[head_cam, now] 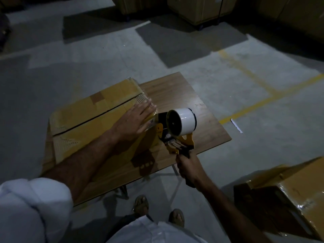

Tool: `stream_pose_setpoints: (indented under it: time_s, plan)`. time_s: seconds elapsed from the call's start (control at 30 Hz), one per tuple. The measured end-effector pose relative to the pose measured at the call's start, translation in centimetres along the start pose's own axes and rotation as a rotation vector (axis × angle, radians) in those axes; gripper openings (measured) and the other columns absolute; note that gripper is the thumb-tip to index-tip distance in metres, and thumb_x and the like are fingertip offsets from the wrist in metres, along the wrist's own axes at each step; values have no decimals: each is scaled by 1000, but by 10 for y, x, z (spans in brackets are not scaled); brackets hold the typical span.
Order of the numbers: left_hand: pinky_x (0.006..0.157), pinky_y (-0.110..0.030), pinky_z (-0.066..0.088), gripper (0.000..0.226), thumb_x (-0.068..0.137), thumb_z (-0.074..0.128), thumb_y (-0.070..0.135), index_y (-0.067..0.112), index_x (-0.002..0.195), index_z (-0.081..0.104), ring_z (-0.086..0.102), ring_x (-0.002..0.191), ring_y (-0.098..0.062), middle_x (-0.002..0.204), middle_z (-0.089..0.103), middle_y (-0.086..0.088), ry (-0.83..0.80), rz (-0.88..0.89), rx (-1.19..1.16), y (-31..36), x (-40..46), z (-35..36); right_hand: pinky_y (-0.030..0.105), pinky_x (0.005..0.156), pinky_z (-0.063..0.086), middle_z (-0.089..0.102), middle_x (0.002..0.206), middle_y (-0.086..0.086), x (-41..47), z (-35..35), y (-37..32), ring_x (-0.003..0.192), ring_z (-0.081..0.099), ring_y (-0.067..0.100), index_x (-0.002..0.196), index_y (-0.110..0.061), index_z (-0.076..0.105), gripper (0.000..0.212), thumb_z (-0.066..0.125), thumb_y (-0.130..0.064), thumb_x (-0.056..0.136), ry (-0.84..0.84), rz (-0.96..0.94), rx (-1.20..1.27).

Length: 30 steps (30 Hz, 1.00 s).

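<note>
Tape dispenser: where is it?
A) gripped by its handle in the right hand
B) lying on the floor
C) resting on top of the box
A: the right hand grips the handle of the tape dispenser beside the cardboard box, on which the left hand lies flat.

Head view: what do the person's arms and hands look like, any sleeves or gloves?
Left hand and right hand are bare, no gloves, watch or rings visible. A white sleeve is bunched above the left elbow; the right forearm shows no sleeve in frame.
</note>
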<state>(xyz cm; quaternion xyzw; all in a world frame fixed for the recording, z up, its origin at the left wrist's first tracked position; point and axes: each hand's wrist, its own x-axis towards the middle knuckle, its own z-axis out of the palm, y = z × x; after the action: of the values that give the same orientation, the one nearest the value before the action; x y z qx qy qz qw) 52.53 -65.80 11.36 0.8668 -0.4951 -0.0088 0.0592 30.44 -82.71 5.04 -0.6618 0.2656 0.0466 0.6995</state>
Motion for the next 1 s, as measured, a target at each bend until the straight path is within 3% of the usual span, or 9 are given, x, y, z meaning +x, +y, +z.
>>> stream_pose_setpoints:
  time_s: [0.1,0.23,0.3,0.37,0.6,0.7,0.8,0.87,1.0]
  plan:
    - [129,-50,14,61,111,36,42,22,165,18,10,160,-23,173,9,-7,-22,11,-30,-5,2,2,29,53,38,54,67,7,-4,-4,12,56,47,10,85,-9,57,32,54,-41,87,91,-186,-268]
    - [129,-50,12,65,108,28,44,20,166,13,5,160,-23,174,3,-8,-71,27,-48,-12,4,2,22,47,32,44,57,-9,-4,-3,5,49,39,5,73,-8,52,36,54,-42,85,91,-238,-300]
    - [129,-48,11,66,107,24,46,20,166,13,5,160,-24,174,2,-9,-77,27,-59,-12,4,3,29,47,33,42,59,-4,-2,5,-4,49,36,9,82,-3,54,28,56,-27,94,27,-124,-180]
    - [129,-47,11,68,105,21,49,20,166,13,6,160,-24,174,2,-9,-76,29,-62,-12,3,3,26,44,30,40,56,-8,0,11,-18,45,33,10,83,-12,52,16,55,-18,99,-60,52,-15]
    - [127,-36,4,68,106,20,51,20,166,12,2,159,-21,174,0,-8,-49,64,-76,-17,2,6,26,45,27,33,59,-1,-7,16,-34,47,27,14,65,-25,39,37,55,-14,97,-78,306,292]
    - [128,-38,5,70,105,19,52,19,166,12,3,160,-23,174,1,-8,-63,81,-80,-20,1,4,25,44,27,34,58,-2,-5,21,-36,47,27,13,64,-25,40,36,56,-15,95,-35,334,327]
    - [128,-39,5,71,104,20,50,18,166,11,4,160,-24,173,1,-9,-80,94,-91,-23,2,0,22,44,31,43,52,-5,-23,31,-12,43,36,10,75,-21,51,27,56,-20,101,-44,460,114]
    - [129,-39,5,73,103,21,51,15,166,10,4,160,-23,173,1,-10,-83,100,-103,-28,1,3,24,45,33,46,54,-5,-42,45,21,44,39,10,85,-17,56,18,55,-21,103,12,468,85]
    - [129,-37,5,75,103,27,47,9,165,11,6,160,-24,173,5,-11,-77,100,-144,-33,0,6,26,45,31,44,57,-5,-33,50,31,44,38,9,84,-17,53,22,51,-21,106,293,232,155]
